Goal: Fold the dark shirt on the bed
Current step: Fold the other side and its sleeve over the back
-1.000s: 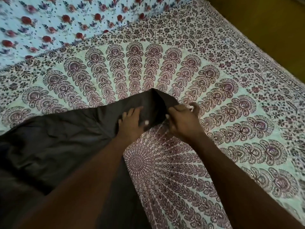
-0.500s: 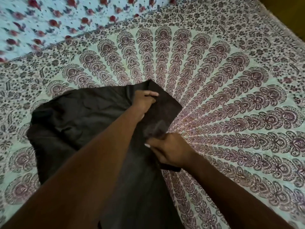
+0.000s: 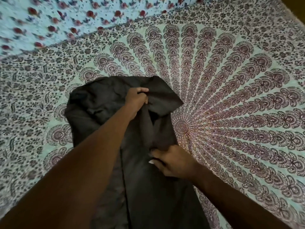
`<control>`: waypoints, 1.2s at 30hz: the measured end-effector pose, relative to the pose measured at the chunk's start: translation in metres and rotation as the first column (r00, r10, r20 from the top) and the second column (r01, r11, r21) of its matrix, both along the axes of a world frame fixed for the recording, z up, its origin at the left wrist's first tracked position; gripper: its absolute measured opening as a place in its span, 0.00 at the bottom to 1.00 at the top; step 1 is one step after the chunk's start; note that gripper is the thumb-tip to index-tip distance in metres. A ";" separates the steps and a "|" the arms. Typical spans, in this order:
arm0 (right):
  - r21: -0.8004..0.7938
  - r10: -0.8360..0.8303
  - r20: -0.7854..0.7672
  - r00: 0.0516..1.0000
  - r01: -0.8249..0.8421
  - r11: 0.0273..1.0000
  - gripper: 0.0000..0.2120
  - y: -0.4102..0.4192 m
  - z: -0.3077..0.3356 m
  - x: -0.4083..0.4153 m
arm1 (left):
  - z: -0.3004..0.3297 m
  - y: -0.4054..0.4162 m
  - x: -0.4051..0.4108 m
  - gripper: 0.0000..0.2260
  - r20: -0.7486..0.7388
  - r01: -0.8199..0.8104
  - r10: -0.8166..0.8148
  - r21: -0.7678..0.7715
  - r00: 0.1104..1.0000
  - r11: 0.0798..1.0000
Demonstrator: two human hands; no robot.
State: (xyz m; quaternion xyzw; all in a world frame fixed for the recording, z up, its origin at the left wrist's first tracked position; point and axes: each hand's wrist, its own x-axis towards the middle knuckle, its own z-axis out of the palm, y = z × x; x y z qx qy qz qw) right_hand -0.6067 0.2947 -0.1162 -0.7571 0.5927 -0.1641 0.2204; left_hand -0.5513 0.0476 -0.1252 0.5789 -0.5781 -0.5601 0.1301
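Note:
The dark shirt (image 3: 102, 103) lies bunched on the patterned bedspread (image 3: 231, 113), running from mid-frame down to the bottom edge. My left hand (image 3: 137, 100) is clenched on a fold of the shirt near its far end, beside a flap that points right. Nearer to me, my right hand (image 3: 171, 161) pinches the shirt's right edge, its fingers closed on the cloth. Both forearms cover part of the shirt's lower half.
A pale sheet with red flowers (image 3: 57, 19) lies beyond the bedspread at the top left. The bedspread stretches wide to the right and left of the shirt. A dark strip shows past the bed's edge at the top right corner.
The shirt has been gathered from a wide spread at the left into a narrower bundle at the centre. My left hand moved forward and closed on the cloth; my right hand drew back towards me.

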 end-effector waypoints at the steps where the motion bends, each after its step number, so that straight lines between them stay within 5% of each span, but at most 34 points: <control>1: 0.020 0.002 0.029 1.000 -0.003 1.000 0.18 -0.001 0.002 0.009 | 0.001 -0.003 0.009 0.20 0.020 0.018 -0.018 0.004 1.000 1.000; 8: 0.231 -0.008 0.130 0.991 -0.022 0.973 0.22 -0.040 -0.005 0.070 | 0.004 -0.030 0.054 0.21 0.326 0.416 -0.318 -0.301 0.890 0.858; 11: 0.179 -0.270 0.198 0.942 0.236 0.955 0.18 -0.059 -0.025 0.069 | 0.000 -0.041 0.065 0.22 0.343 0.467 -0.358 -0.326 0.869 0.822; 13: 0.091 -0.480 0.075 0.874 0.473 0.876 0.14 -0.075 -0.038 0.050 | -0.003 -0.043 0.074 0.23 0.309 0.442 -0.341 -0.364 0.888 0.820; 17: 0.043 -0.573 -0.397 0.717 0.638 0.769 0.36 -0.116 -0.046 -0.001 | -0.015 -0.041 0.086 0.27 0.264 0.281 -0.185 -0.393 0.947 0.876; 20: 0.160 -0.478 -0.447 0.756 0.594 0.789 0.40 -0.139 -0.055 -0.023 | -0.033 -0.043 0.100 0.28 0.451 0.253 -0.136 -0.211 0.882 0.944; 22: 0.195 -0.437 -0.453 0.777 0.565 0.802 0.39 -0.147 -0.057 -0.025 | -0.046 -0.042 0.111 0.26 0.431 0.199 -0.148 -0.075 0.890 0.977; 25: 0.191 -0.462 -0.447 0.766 0.586 0.787 0.40 -0.155 -0.050 -0.021 | -0.047 -0.043 0.122 0.26 0.105 -0.085 0.091 -0.059 0.990 0.995; 27: 0.205 -0.469 -0.443 0.764 0.596 0.777 0.39 -0.154 -0.053 -0.017 | -0.025 -0.046 0.128 0.21 -0.118 -0.173 0.187 0.117 0.975 0.978; 29: 0.200 -0.481 -0.440 0.759 0.604 0.771 0.31 -0.150 -0.059 -0.016 | 0.005 -0.052 0.138 0.22 -0.218 -0.028 0.119 0.380 0.969 0.925; 32: 0.211 -0.520 -0.409 0.750 0.632 0.746 0.23 -0.143 -0.061 -0.015 | 0.038 -0.061 0.167 0.21 -0.297 0.284 -0.142 0.518 0.944 0.807; 36: 0.164 -0.584 -0.392 0.711 0.678 0.716 0.18 -0.147 -0.055 -0.010 | 0.049 -0.066 0.199 0.11 -0.051 0.409 -0.445 0.497 0.894 0.765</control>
